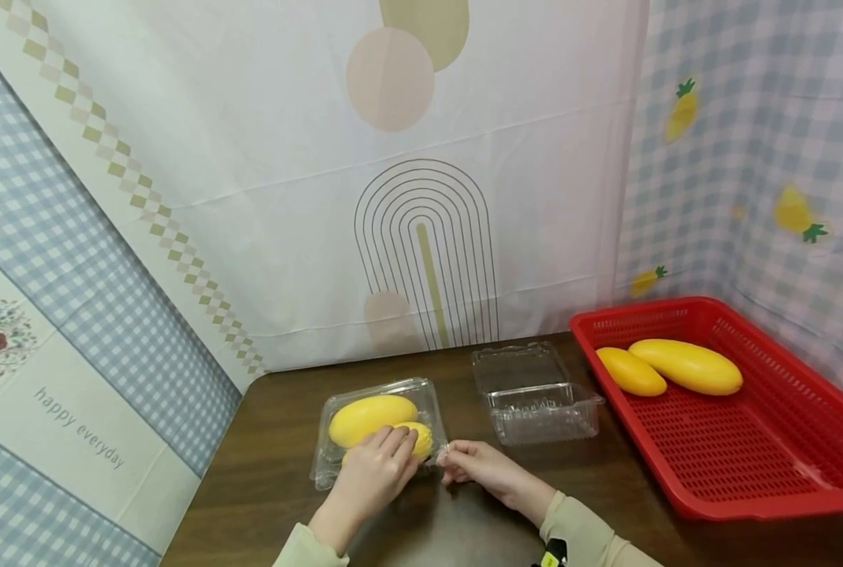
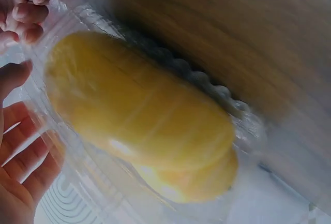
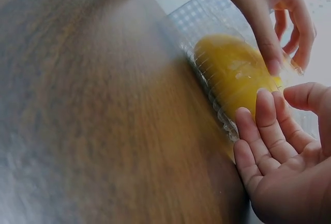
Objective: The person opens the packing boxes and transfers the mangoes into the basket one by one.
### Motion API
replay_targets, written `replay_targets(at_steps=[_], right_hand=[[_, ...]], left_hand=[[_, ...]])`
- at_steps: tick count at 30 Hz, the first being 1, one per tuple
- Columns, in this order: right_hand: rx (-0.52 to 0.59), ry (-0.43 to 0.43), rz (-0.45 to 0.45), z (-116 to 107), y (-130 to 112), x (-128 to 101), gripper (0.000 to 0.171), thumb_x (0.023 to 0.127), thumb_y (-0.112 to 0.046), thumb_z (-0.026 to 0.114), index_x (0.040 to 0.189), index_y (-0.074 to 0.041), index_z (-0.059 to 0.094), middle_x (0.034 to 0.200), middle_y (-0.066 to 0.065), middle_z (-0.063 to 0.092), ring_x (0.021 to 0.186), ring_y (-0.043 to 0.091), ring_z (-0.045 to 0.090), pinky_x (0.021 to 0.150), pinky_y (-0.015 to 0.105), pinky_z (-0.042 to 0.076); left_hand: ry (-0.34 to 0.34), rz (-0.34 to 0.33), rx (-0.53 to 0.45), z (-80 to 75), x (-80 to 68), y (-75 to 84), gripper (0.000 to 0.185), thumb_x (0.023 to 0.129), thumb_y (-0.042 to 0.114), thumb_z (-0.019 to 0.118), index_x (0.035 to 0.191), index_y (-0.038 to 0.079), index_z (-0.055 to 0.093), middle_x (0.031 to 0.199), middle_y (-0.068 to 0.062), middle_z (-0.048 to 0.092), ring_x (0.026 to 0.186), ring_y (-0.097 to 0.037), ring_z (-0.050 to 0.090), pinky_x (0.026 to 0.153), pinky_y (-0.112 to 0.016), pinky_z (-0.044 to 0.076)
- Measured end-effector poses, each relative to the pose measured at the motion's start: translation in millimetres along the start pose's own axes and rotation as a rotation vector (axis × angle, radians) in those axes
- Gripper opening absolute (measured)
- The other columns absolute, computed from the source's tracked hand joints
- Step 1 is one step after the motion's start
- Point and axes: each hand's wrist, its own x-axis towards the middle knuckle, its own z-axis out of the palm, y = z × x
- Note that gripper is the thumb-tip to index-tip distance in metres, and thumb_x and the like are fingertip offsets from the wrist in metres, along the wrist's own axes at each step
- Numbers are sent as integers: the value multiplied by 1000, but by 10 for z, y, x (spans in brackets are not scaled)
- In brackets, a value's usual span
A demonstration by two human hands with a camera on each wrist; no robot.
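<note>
Closed clamshell point(image 1: 379, 429) sits on the table point(image 1: 280, 472) near the front edge, two mangoes point(image 1: 372, 417) inside, one stacked partly on the other so both fit under the lid. Left hand point(image 1: 373, 472) lies on the lid's near side, fingers fairly straight and spread, likely pressing the lid down. Right hand point(image 1: 474, 465) is at the box's right corner, fingertips bent in at the rim; looks like a pinch on the edge, but the contact is too small to confirm. Empty open box point(image 1: 535, 394) stands just right of it, red basket point(image 1: 748, 457) farther right with two more mangoes point(image 1: 684, 366). Both wrist views are blurred; the lower mango is mostly hidden, the lid's latch can't be made out, and the basket's near corner is cut off
</note>
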Motion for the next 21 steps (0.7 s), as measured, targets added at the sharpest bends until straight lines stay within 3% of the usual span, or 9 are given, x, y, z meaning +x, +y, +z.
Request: replay_targets(at_steps=[12, 21], right_hand=[[9, -11, 0, -12, 28, 12, 21, 98, -18, 58, 95, 2, 64, 81, 1, 66, 81, 15, 66, 83, 35, 53], [8, -21, -14, -27, 37, 0, 24, 99, -18, 57, 98, 5, 64, 86, 5, 68, 83, 16, 65, 83, 35, 53]], left_hand=[[-38, -68, -78, -146, -250, -202, 40, 82, 30, 76, 111, 3, 74, 102, -9, 71, 89, -25, 67, 76, -38, 56], [-25, -142, -95, -301, -553, -413, 44, 99, 41, 59, 112, 1, 73, 104, -10, 70, 91, -27, 66, 77, -42, 55]])
